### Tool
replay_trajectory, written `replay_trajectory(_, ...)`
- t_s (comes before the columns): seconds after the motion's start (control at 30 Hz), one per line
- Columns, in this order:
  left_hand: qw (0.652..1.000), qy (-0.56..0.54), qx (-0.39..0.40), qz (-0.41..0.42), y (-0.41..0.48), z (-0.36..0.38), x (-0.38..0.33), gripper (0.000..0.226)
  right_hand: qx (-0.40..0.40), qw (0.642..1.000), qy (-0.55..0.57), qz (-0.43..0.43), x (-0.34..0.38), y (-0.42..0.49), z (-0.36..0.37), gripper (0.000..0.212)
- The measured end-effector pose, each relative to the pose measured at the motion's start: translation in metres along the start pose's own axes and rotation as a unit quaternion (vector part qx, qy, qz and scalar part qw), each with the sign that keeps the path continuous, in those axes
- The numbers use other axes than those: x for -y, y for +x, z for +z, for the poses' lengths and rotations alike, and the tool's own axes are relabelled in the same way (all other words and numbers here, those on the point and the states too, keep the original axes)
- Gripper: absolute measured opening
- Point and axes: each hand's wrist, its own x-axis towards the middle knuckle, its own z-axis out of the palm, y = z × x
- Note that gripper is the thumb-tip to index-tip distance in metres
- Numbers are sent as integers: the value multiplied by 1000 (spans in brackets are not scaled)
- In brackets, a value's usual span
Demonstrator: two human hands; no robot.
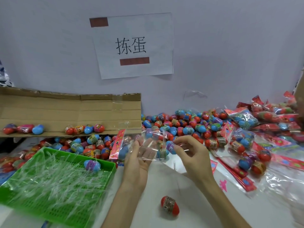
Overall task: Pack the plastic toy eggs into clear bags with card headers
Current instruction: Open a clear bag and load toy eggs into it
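Note:
My left hand holds a clear bag with a red card header at its left end; the fingers curl round the film. A blue egg shows inside the bag near the header. My right hand pinches a purple-and-blue egg at the bag's open right end. A red egg with a printed band lies alone on the white table in front of me. A big heap of loose eggs covers the table behind my hands.
A green mesh tray with clear plastic strips and one blue egg stands at the left. Behind it leans a cardboard flap with several eggs on it. Filled bags and flat empty bags pile up at the right.

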Motion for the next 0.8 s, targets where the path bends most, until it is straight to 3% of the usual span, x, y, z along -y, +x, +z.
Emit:
replay_trajectory(0.17, 998, 8, 40, -52, -5, 4, 1, 47, 1, 1000, -4, -12, 2, -2, 4, 21)
replay_trajectory(0.33, 991, -4, 59, -117, -3, 0, 2, 44, -3, 1000, -16, 0, -1, 0, 2, 17)
replay_trajectory(0.5, 991, 4, 55, -120, 0, -1, 2, 50, 26, 1000, -1, 8, 0, -1, 4, 16)
replay_trajectory(0.67, 991, -18, 56, -121, 2, -3, 2, 48, -28, 999, 7, 13, -1, 1, 1, 16)
replay_trajectory(0.8, 990, 11, 74, -117, -1, -2, 4, 48, -4, 1000, 20, 16, -1, 0, 2, 17)
